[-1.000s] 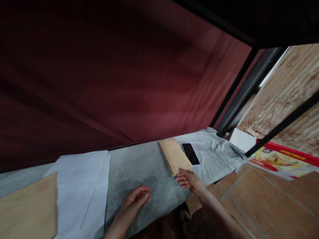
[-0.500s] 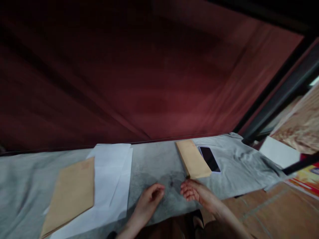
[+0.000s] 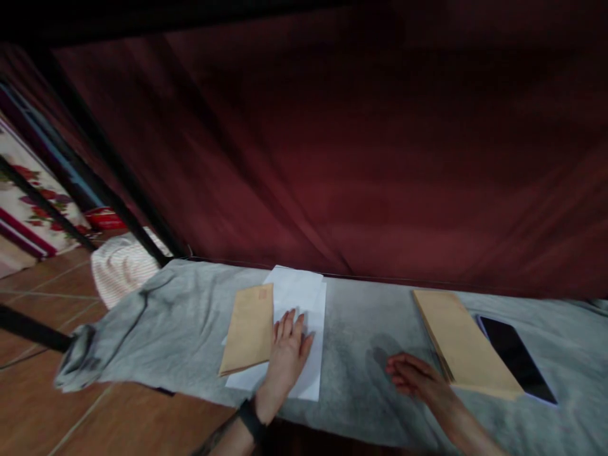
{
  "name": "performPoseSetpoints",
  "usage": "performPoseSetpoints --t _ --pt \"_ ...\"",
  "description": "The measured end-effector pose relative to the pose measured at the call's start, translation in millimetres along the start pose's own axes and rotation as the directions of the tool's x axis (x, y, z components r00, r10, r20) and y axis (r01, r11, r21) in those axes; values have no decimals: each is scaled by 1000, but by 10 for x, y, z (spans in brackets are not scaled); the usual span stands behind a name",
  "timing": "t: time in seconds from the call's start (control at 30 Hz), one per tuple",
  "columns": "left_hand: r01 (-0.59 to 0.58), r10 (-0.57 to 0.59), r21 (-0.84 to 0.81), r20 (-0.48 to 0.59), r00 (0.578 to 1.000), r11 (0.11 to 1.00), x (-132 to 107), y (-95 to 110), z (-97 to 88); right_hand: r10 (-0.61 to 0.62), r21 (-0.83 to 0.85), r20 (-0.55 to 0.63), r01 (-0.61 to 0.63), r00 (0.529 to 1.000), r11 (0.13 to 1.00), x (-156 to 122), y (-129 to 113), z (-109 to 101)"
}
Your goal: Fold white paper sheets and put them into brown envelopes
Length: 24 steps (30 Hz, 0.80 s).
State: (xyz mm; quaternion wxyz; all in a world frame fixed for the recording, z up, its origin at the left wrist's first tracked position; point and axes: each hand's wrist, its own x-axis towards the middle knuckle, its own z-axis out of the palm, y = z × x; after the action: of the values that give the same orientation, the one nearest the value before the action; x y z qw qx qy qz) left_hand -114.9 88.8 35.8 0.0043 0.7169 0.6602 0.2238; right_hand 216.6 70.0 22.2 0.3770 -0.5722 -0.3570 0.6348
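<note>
My left hand (image 3: 286,356) lies over white paper sheets (image 3: 311,380), with its fingers stretched out and slightly spread. Just left of it is a brown envelope stack (image 3: 249,329) that partly covers the sheets; a small reddish mark shows at its top corner. My right hand (image 3: 418,379) hovers over the grey cloth with fingers curled together and nothing seen in them. Close beside that hand, on its right, sits a second, thicker stack of brown envelopes (image 3: 468,345). A dark-screened phone (image 3: 517,358) lies along the right edge of this stack.
Grey cloth (image 3: 361,316) covers the low surface. Behind it hangs a dark red curtain (image 3: 332,158). Black frame bars (image 3: 109,164) stand at left, near a striped cloth (image 3: 126,266) and a flowered panel (image 3: 38,196). Brown floor tiles (image 3: 71,329) show at lower left.
The view has swung left. My left hand has moved left from the bare cloth onto the white sheets, and its fingers have opened out. My right hand stays curled by the thicker stack.
</note>
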Motion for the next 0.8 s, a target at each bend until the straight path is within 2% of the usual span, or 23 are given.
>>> performPoseSetpoints --t 0.13,0.23,0.4,0.63,0.7,0.8 --pt "88 -83 153 -40 996 984 -36 -310 -137 -16 6 51 16 999 1000 -8 -113 305" --pt "151 -157 237 9 987 960 -77 -416 -245 -17 16 86 16 996 1000 12 -146 550" --pt "227 -291 322 163 943 919 -39 -484 -373 -17 64 158 7 987 998 124 -171 933" --pt "247 -324 366 167 931 897 63 -454 -413 -39 180 172 8 984 984 373 -323 1637" --pt "243 -319 361 166 933 900 76 -458 -429 -37 109 108 25 994 994 459 -392 1765" --pt "220 -290 351 160 944 910 77 -481 -460 -96 -152 -25 91 995 984 567 -503 1829"
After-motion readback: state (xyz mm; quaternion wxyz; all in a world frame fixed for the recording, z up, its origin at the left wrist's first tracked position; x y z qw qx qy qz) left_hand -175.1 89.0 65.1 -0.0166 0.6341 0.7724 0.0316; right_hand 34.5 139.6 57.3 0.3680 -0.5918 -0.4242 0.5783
